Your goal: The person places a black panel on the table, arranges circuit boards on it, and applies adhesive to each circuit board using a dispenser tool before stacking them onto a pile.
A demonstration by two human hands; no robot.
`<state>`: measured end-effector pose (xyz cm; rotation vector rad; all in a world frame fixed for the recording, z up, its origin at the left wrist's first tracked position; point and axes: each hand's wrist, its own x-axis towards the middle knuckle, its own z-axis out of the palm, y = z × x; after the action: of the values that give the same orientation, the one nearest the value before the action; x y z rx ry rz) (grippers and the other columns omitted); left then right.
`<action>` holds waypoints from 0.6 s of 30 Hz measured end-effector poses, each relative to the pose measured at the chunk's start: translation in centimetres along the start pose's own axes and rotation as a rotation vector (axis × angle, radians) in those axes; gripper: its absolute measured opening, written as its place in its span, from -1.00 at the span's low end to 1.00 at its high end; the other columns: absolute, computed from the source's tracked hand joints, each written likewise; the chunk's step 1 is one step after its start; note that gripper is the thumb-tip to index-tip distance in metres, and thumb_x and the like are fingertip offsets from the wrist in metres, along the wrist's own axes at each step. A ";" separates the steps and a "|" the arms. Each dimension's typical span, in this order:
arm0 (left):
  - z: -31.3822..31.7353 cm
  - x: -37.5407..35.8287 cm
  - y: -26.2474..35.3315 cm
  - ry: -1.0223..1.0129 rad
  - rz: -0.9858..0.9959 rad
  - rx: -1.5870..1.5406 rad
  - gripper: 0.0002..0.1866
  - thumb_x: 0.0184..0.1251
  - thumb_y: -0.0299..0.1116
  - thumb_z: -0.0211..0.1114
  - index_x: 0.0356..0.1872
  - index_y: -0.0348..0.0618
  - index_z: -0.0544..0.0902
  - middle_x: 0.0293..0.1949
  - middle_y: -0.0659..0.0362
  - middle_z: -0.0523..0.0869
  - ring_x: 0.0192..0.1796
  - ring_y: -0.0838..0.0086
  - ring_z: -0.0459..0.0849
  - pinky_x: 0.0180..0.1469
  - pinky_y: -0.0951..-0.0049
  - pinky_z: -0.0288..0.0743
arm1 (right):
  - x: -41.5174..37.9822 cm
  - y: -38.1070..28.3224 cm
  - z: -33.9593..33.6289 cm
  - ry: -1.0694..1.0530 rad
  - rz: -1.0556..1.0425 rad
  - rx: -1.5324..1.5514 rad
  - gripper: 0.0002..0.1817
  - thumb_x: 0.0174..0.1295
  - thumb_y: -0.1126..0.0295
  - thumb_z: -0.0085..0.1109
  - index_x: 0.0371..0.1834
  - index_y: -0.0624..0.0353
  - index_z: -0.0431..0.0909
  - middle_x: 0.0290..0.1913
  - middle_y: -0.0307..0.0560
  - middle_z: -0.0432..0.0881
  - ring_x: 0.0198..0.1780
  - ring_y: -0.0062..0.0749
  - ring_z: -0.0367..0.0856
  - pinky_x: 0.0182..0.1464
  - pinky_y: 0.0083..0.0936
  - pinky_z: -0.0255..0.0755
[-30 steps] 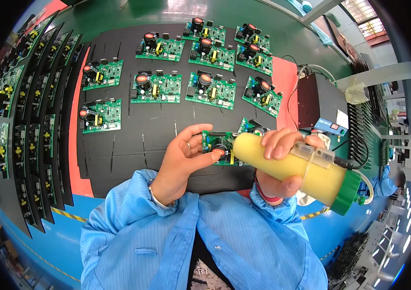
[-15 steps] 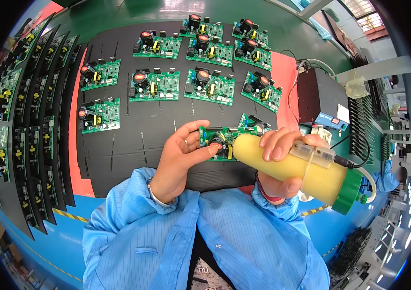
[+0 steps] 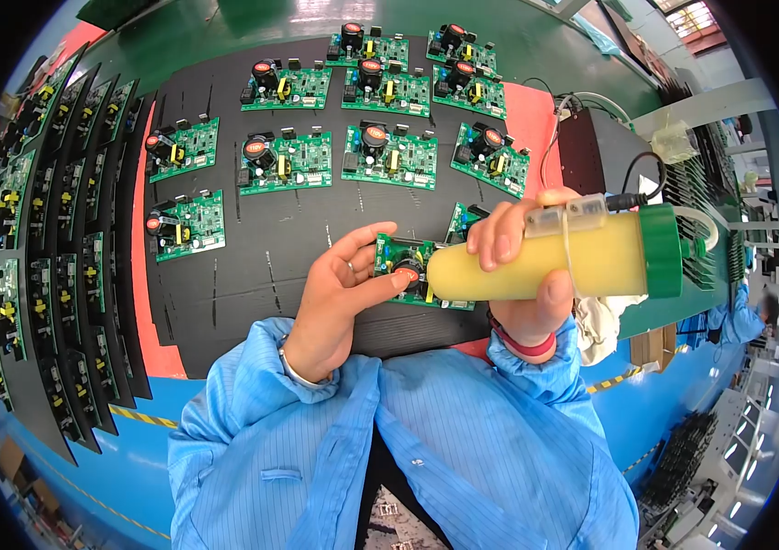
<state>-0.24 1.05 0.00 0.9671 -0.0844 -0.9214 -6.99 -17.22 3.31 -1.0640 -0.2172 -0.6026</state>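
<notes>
Gripping a green board and a yellow bottle

I have my left hand partly closed on the left end of the green board, with the thumb on its round black part with a red top. My right hand is curled round the yellow bottle, holding it on its side. The bottle's round tip hides some of the green board; I can't tell if they touch. The green cap faces right. The green board is over the near part of the black mat, and more boards sit past it.
</notes>
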 end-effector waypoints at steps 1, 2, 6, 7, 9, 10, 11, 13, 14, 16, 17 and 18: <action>0.0 0.0 0.0 0.003 -0.002 0.001 -0.40 0.28 -0.61 0.37 0.35 -0.31 0.40 0.05 0.11 0.69 0.11 0.51 0.65 0.19 0.47 0.51 | 0.0 0.1 0.1 0.009 -0.011 0.000 -0.24 0.23 0.13 0.41 0.33 0.21 0.17 -0.26 -0.03 0.56 -0.26 -0.31 0.58 -0.12 -0.25 0.51; 0.0 0.0 0.1 0.008 -0.003 0.002 -0.40 0.28 -0.61 0.37 0.35 -0.31 0.40 0.06 0.11 0.69 0.11 0.51 0.65 0.19 0.47 0.51 | -0.1 0.2 0.1 0.018 -0.021 0.000 -0.24 0.23 0.12 0.41 0.33 0.21 0.17 -0.25 -0.03 0.56 -0.26 -0.31 0.58 -0.12 -0.25 0.51; 0.0 -0.1 0.0 -0.016 0.012 0.019 -0.39 0.30 -0.63 0.31 0.39 -0.31 0.38 0.10 0.10 0.66 0.12 0.51 0.63 0.21 0.49 0.46 | -0.5 0.2 0.2 -0.012 -0.074 -0.014 -0.24 0.23 0.12 0.40 0.33 0.21 0.17 -0.25 -0.02 0.56 -0.25 -0.30 0.58 -0.12 -0.24 0.51; 0.0 -0.1 -0.1 -0.018 0.012 0.025 -0.39 0.29 -0.63 0.31 0.39 -0.32 0.38 0.10 0.10 0.66 0.12 0.51 0.63 0.21 0.49 0.46 | -0.6 0.0 0.1 -0.029 -0.066 -0.048 -0.24 0.23 0.12 0.40 0.33 0.20 0.17 -0.25 -0.02 0.56 -0.24 -0.30 0.58 -0.12 -0.24 0.51; 0.1 -0.1 -0.1 -0.019 0.012 0.039 -0.39 0.29 -0.63 0.31 0.38 -0.32 0.39 0.10 0.11 0.66 0.12 0.51 0.63 0.20 0.48 0.46 | -0.7 -0.5 0.0 -0.063 -0.052 -0.120 -0.24 0.23 0.11 0.40 0.34 0.20 0.17 -0.24 -0.02 0.56 -0.24 -0.30 0.58 -0.12 -0.24 0.51; 0.1 -0.1 -0.1 -0.016 0.013 0.048 -0.39 0.29 -0.63 0.31 0.38 -0.32 0.39 0.10 0.11 0.66 0.12 0.51 0.63 0.20 0.48 0.46 | -0.6 -0.5 0.0 -0.053 -0.072 -0.135 -0.23 0.22 0.10 0.41 0.34 0.20 0.17 -0.25 -0.02 0.56 -0.24 -0.30 0.57 -0.13 -0.24 0.51; 0.1 -0.2 -0.1 -0.012 0.013 0.056 -0.39 0.29 -0.63 0.31 0.38 -0.32 0.40 0.10 0.11 0.66 0.12 0.52 0.63 0.20 0.48 0.47 | -0.6 -0.6 0.1 -0.043 -0.092 -0.149 -0.22 0.21 0.10 0.42 0.34 0.20 0.17 -0.25 -0.03 0.56 -0.24 -0.30 0.57 -0.13 -0.24 0.50; 0.1 -0.2 -0.1 -0.011 0.009 0.060 -0.39 0.29 -0.63 0.31 0.38 -0.32 0.40 0.10 0.11 0.66 0.13 0.52 0.63 0.21 0.48 0.46 | -0.6 -0.7 0.1 -0.016 -0.123 -0.153 -0.21 0.21 0.08 0.42 0.34 0.18 0.17 -0.26 -0.03 0.57 -0.25 -0.30 0.56 -0.13 -0.24 0.50; 0.1 -0.2 -0.1 -0.011 0.008 0.061 -0.39 0.29 -0.63 0.31 0.38 -0.32 0.40 0.10 0.11 0.66 0.13 0.52 0.63 0.21 0.48 0.46 | -0.5 -0.9 0.1 -0.001 -0.135 -0.143 -0.21 0.21 0.06 0.42 0.35 0.17 0.18 -0.26 -0.04 0.57 -0.25 -0.30 0.56 -0.13 -0.24 0.50; 0.1 -0.2 -0.2 -0.004 0.013 0.044 -0.40 0.29 -0.63 0.31 0.38 -0.32 0.40 0.11 0.11 0.66 0.13 0.52 0.63 0.21 0.48 0.46 | -0.4 -1.1 -0.1 0.022 -0.168 -0.122 -0.21 0.21 0.04 0.41 0.36 0.15 0.18 -0.27 -0.05 0.57 -0.26 -0.29 0.55 -0.13 -0.24 0.49; 0.0 -0.2 -0.2 0.000 0.016 0.035 -0.40 0.29 -0.63 0.31 0.38 -0.32 0.40 0.11 0.11 0.65 0.13 0.52 0.63 0.22 0.48 0.45 | -0.4 -1.3 -0.4 0.030 -0.189 -0.112 -0.21 0.21 0.03 0.40 0.36 0.14 0.19 -0.28 -0.05 0.57 -0.26 -0.29 0.55 -0.13 -0.24 0.49; 0.0 -0.2 -0.2 0.003 0.013 0.031 -0.40 0.29 -0.63 0.31 0.38 -0.32 0.40 0.12 0.11 0.65 0.13 0.52 0.63 0.22 0.48 0.45 | -0.3 -1.4 -0.7 0.038 -0.210 -0.100 -0.21 0.22 0.02 0.39 0.36 0.13 0.19 -0.28 -0.05 0.57 -0.27 -0.29 0.55 -0.13 -0.24 0.49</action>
<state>-0.50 1.15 -0.01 0.9955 -0.1027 -0.9094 -8.15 -18.20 3.91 -1.1335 -0.2695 -0.8290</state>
